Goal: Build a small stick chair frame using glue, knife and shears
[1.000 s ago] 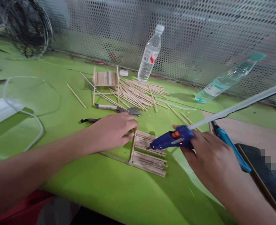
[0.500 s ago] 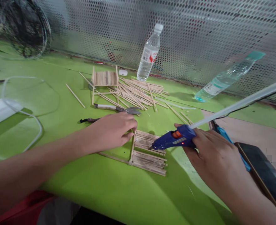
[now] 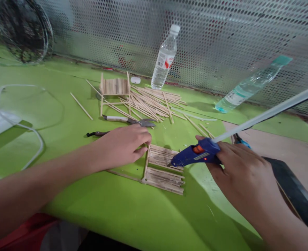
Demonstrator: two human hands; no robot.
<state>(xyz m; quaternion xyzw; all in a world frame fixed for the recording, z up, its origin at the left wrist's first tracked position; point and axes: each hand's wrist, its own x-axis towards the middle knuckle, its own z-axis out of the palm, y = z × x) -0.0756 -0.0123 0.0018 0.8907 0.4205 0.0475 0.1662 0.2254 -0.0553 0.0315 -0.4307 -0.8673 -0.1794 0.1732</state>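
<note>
My right hand point(image 3: 244, 174) is wrapped round the handle of a blue hot glue gun point(image 3: 190, 156), its small red light lit. A long white glue stick point(image 3: 263, 114) sticks out of its back. The gun's nozzle is at the upper of two slatted panels on a flat wooden-stick frame point(image 3: 164, 178); I cannot tell whether it touches. My left hand point(image 3: 126, 144) has its fingers curled and closed at the frame's upper left corner, hiding part of it. Beyond that hand lie pruning shears point(image 3: 127, 120) and a dark-handled tool point(image 3: 97, 134), partly covered.
A small stick chair point(image 3: 115, 87) stands behind, beside a pile of loose sticks point(image 3: 151, 104). A clear water bottle point(image 3: 164, 59) and a tilted green-capped bottle point(image 3: 250, 87) are near the perforated metal screen point(image 3: 112, 31). A phone point(image 3: 292, 188) lies at right, a white cable point(image 3: 40, 143) at left.
The view has shifted slightly, so most things appear a little further left. Both hands keep their holds, and the glue gun stays at the upper panel.
</note>
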